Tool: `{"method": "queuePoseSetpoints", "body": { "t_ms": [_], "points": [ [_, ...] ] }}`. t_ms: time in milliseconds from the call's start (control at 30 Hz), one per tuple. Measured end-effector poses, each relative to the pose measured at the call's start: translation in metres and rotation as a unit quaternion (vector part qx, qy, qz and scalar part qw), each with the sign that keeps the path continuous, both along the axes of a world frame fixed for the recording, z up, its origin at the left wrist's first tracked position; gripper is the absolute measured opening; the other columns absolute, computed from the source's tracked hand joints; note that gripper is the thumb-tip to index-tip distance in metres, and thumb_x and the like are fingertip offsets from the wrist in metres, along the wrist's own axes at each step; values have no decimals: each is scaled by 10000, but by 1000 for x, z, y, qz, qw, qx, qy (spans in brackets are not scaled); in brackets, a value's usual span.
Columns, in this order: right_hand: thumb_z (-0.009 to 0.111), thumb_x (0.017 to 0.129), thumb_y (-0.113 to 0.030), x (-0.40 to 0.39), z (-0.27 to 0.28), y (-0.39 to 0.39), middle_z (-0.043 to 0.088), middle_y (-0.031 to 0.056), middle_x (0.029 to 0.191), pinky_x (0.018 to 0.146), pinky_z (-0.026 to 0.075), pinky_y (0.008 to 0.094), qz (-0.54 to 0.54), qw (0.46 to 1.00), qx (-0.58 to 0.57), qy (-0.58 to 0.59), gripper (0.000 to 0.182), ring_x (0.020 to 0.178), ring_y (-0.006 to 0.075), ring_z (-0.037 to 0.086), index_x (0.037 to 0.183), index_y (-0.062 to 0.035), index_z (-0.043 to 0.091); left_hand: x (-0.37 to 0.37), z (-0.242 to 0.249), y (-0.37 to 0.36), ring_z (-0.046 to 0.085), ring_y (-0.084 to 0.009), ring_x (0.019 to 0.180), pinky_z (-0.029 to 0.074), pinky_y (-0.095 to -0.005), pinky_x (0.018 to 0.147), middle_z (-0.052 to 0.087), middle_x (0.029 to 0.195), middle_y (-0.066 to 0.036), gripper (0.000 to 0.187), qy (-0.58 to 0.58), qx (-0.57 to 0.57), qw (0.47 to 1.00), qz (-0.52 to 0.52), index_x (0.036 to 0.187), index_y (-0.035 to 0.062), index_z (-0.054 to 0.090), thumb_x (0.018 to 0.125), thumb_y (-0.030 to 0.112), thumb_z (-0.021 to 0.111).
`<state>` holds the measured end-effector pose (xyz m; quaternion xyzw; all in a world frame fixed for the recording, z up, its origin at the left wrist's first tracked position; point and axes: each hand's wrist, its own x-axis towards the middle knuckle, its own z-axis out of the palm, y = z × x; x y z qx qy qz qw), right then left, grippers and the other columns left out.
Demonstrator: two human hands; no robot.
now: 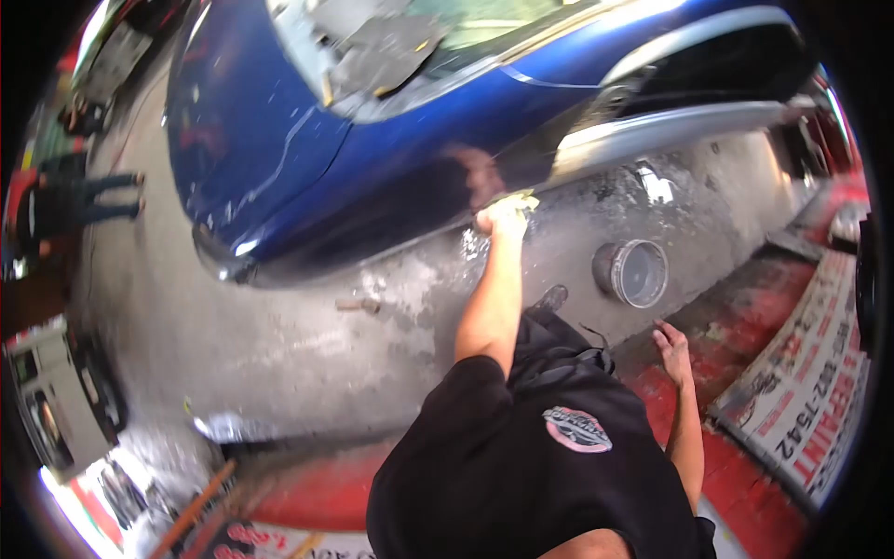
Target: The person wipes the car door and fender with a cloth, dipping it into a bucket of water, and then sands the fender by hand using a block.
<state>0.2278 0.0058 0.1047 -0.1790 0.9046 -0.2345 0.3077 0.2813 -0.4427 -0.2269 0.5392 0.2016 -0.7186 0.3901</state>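
Note:
My left hand reaches out to the side of a dark blue car, pressed close against the lower body panel. In its grip is a yellowish cloth, blurred and partly covered by the fingers. A reflection of the hand shows in the wet, shiny paint above it. My right hand hangs low at my side with fingers apart and nothing in it. Just beyond that hand stands a grey bucket with liquid inside. Part of my shoe shows on the floor between the bucket and my left arm.
Wet patches cover the concrete floor along the car. A small block-like piece lies there. Lettered sign panels lean at the right, beside red surfaces. Another person stands at the far left. Plastic sheeting lies lower left.

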Motion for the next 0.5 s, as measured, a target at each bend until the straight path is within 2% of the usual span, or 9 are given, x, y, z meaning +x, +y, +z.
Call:
{"method": "queuePoseSetpoints", "body": {
  "t_ms": [67, 167, 233, 267, 300, 367, 400, 433, 500],
  "points": [
    [629, 977, -199, 11, 4, -8, 714, 247, 995, 864, 526, 370, 24, 999, -5, 25, 400, 893, 267, 690, 1289, 49, 658, 17, 39, 20, 708, -308, 734, 598, -427, 693, 728, 863, -148, 305, -51, -68, 989, -120, 938, -18, 656, 905, 284, 641],
    [616, 980, -188, 27, 8, -10, 708, 249, 968, 852, 529, 383, 21, 999, -11, 23, 383, 868, 302, 685, 1268, 60, 664, 42, 78, 49, 706, -210, 741, 578, -338, 659, 719, 856, -92, 133, -102, -178, 932, -299, 945, -5, 674, 869, 78, 744],
    [617, 980, -183, 37, 10, -19, 701, 254, 967, 850, 528, 386, 4, 1000, -8, 15, 386, 886, 336, 687, 1292, 41, 654, 49, 87, 64, 701, -211, 775, 568, -334, 694, 708, 891, -94, 159, -80, -220, 875, -423, 967, -10, 655, 878, 91, 740],
    [629, 974, -176, 41, 9, -24, 704, 254, 976, 853, 528, 394, -2, 999, -29, 26, 396, 901, 346, 691, 1315, 26, 643, 52, 90, 69, 696, -212, 809, 558, -331, 730, 697, 926, -96, 186, -58, -253, 813, -521, 990, -15, 635, 887, 104, 735],
    [641, 969, -168, 44, 7, -30, 706, 253, 985, 855, 529, 402, -7, 998, -50, 38, 411, 916, 355, 695, 1339, 10, 632, 52, 106, 75, 696, -212, 809, 558, -331, 730, 697, 926, -96, 186, -57, -260, 801, -535, 990, -15, 635, 887, 104, 735],
    [666, 953, -156, 44, 19, -52, 708, 259, 1098, 922, 529, 422, -23, 998, -53, 4, 493, 1030, 395, 694, 1426, -43, 580, 49, 165, 93, 688, -215, 897, 550, -350, 817, 699, 1014, -119, 219, -167, -415, 580, -680, 1014, -33, 619, 917, 137, 718],
    [680, 940, -128, 44, 21, -61, 672, 252, 1217, 983, 513, 431, -20, 996, -83, 28, 542, 1125, 402, 661, 1463, -67, 549, 49, 192, 101, 680, -216, 965, 545, -375, 869, 702, 1064, -125, 292, -167, -447, 534, -698, 1091, -48, 630, 937, 182, 722],
    [693, 927, -99, 44, 22, -69, 636, 244, 1336, 1044, 497, 440, -14, 992, -112, 51, 600, 1220, 409, 629, 1501, -90, 519, 46, 191, 108, 680, -216, 965, 545, -375, 869, 702, 1064, -125, 292, -165, -450, 523, -704, 1091, -48, 630, 937, 182, 722],
    [701, 912, -68, 43, 41, -90, 562, 241, 1432, 1086, 473, 440, 7, 989, -123, 87, 658, 1286, 402, 582, 1532, -124, 486, 43, 184, 122, 677, -201, 984, 537, -360, 889, 708, 1093, -124, 364, -50, -567, 408, -714, 1185, -39, 646, 946, 222, 734]
  ]
}}
